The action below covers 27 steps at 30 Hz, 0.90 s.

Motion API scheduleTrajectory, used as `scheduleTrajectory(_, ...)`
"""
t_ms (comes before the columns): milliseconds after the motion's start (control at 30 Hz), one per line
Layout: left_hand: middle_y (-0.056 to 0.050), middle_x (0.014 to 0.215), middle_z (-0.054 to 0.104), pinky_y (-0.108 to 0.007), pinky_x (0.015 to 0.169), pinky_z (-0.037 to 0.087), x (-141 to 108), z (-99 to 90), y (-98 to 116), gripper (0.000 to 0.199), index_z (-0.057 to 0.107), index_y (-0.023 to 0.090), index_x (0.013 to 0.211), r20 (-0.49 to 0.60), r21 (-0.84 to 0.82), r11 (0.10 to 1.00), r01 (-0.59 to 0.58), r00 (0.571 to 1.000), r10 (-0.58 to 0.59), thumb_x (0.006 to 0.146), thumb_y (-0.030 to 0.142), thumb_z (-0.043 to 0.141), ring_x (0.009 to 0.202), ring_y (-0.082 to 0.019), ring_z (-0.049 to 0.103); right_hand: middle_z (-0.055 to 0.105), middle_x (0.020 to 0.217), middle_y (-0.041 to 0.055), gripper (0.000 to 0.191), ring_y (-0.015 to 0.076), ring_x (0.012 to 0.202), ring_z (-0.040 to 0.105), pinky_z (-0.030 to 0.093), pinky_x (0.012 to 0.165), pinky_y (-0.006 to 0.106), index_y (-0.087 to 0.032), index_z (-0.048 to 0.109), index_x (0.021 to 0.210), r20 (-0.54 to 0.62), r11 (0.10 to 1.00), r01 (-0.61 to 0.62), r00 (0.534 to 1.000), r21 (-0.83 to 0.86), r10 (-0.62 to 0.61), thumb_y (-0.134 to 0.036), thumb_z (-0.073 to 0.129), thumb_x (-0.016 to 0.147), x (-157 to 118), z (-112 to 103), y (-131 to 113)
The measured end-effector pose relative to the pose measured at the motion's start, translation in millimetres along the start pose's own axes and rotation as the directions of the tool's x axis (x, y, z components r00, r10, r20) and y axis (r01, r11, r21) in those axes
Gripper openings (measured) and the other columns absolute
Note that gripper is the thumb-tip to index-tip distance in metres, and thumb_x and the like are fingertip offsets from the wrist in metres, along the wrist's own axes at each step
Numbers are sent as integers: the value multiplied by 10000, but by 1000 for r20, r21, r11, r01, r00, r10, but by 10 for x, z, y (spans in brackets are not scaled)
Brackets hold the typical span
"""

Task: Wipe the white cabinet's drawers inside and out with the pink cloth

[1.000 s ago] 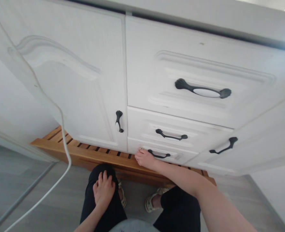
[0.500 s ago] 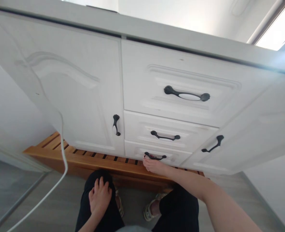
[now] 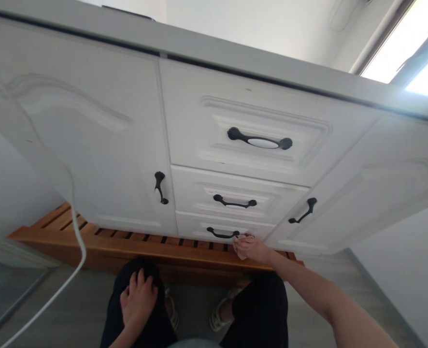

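Observation:
My right hand (image 3: 250, 249) is at the right end of the bottom drawer's black handle (image 3: 223, 235), closed on a small pale cloth (image 3: 241, 255), most of it hidden by the fingers. The cloth touches or nearly touches the handle; which one I cannot tell. The bottom drawer (image 3: 195, 223) is closed, below the middle drawer (image 3: 199, 186) and the large top drawer (image 3: 190, 125). My left hand (image 3: 139, 298) lies on my left knee with its fingers apart and nothing in it.
White cabinet doors with black handles flank the drawers: a left door (image 3: 101, 169) and a right door (image 3: 330, 208). A slatted wooden bench (image 3: 127, 247) runs beneath. A white cable (image 3: 78, 237) hangs at the left. The grey countertop edge (image 3: 235, 53) crosses above.
My right hand has slid from the left end of the bottom handle to its right end. The view has shifted slightly rightward. My left hand stays on my knee.

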<state>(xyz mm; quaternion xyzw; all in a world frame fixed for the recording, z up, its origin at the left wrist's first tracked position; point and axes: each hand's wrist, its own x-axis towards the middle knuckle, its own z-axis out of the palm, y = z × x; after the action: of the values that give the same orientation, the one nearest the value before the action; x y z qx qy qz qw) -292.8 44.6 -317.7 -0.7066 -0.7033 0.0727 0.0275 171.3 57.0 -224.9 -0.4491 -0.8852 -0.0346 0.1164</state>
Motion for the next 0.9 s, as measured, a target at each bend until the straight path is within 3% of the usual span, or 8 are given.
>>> scheduleTrajectory(167, -165, 1521, 478, -474, 1042, 320, -7, -32, 15, 358, 733, 215, 1150, -15, 11, 1000, -1, 1000, 1, 932, 238, 450, 1449, -364, 330, 728, 1235, 26, 498, 138, 1219, 626, 503, 1075, 317, -262, 703, 1201, 50, 999, 36, 998, -15, -35, 32, 489, 861, -221, -267, 55)
scheduleTrajectory(367, -160, 1540, 455, -505, 1054, 346, -38, -62, -10, 365, 714, 227, 1209, 14, -15, 1000, 16, 1000, -16, 945, 242, 463, 1471, -372, 299, 622, 1413, 20, 525, 190, 1307, 548, 399, 1142, 457, -332, 606, 1350, -27, 979, -141, 990, -149, 138, -30, 456, 948, -348, -673, 74)
scheduleTrajectory(467, -161, 1558, 415, -468, 1072, 385, -72, -103, 65, 405, 654, 198, 1300, -1, -115, 993, -32, 999, 32, 943, 204, 463, 1466, -336, 318, 670, 1343, 11, 494, 207, 1246, 567, 386, 1102, 462, -388, 609, 1343, -137, 959, -207, 974, -195, 182, -86, 497, 969, -489, -636, 125)
scheduleTrajectory(567, -169, 1575, 366, -449, 1058, 443, -116, -202, 314, 450, 610, 183, 1348, -62, -297, 935, -192, 981, 182, 914, 162, 493, 1449, -336, 346, 700, 1289, -1, 502, 203, 1179, 593, 387, 1070, 429, -406, 658, 1277, -147, 955, -245, 964, -166, 221, -57, 536, 937, -658, -354, 106)
scheduleTrajectory(667, -161, 1567, 357, -497, 1114, 426, -146, -405, 681, 474, 579, 190, 1360, -261, -423, 821, -384, 919, 295, 894, 135, 505, 1438, -336, 367, 701, 1277, -6, 475, 216, 1200, 582, 371, 1089, 419, -377, 711, 1197, -76, 933, -342, 939, -110, 335, -45, 592, 879, -754, -23, -65)
scheduleTrajectory(733, -147, 1570, 342, -508, 1119, 438, -137, -639, 921, 505, 550, 211, 1372, -413, -434, 742, -511, 845, 340, 881, 107, 498, 1436, -327, 376, 705, 1253, -2, 454, 244, 1228, 565, 355, 1104, 450, -381, 731, 1155, -75, 874, -477, 878, -88, 472, -60, 605, 859, -744, 124, -253)
scheduleTrajectory(800, -133, 1579, 328, -502, 1112, 456, -93, -976, 1121, 569, 509, 243, 1406, -525, -402, 689, -602, 769, 365, 864, 72, 485, 1442, -316, 373, 696, 1249, 22, 499, 286, 1250, 543, 359, 1089, 497, -414, 720, 1181, -122, 784, -619, 782, -44, 611, -67, 570, 855, -686, 185, -472)
scheduleTrajectory(900, -148, 1570, 328, -491, 1134, 434, 51, -1656, 1333, 605, 436, 234, 1465, -649, -326, 632, -703, 653, 392, 884, 74, 483, 1459, -316, 340, 679, 1259, 40, 551, 307, 1201, 565, 416, 1004, 503, -449, 689, 1235, -111, 678, -717, 670, 160, 734, -101, 501, 853, -580, 161, -809)
